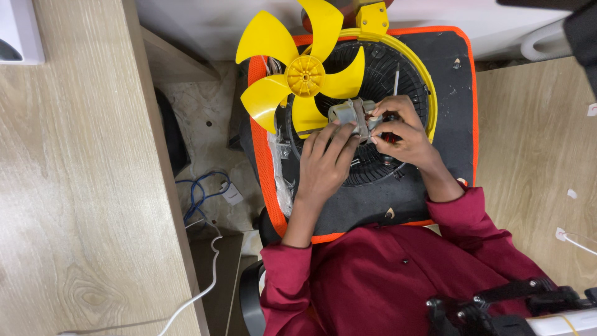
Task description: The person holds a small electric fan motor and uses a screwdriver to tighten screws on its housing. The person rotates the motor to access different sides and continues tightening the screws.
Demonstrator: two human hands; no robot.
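A small grey metal fan motor (349, 114) sits on a black round fan grille (379, 68) with a yellow rim. My left hand (326, 158) rests flat on the motor, fingers holding its near side. My right hand (401, 132) pinches a screwdriver (394, 93) with a thin metal shaft and dark handle, its tip against the motor's right side. A yellow fan blade (305, 74) with several vanes lies on the grille's left part, touching the motor's far side.
The grille lies on a black pad with orange edging (451, 124) on my lap. Wooden desk surfaces stand at left (74, 186) and right (541, 143). Blue and white cables (202, 196) lie on the floor between. A black device (497, 308) sits at the lower right.
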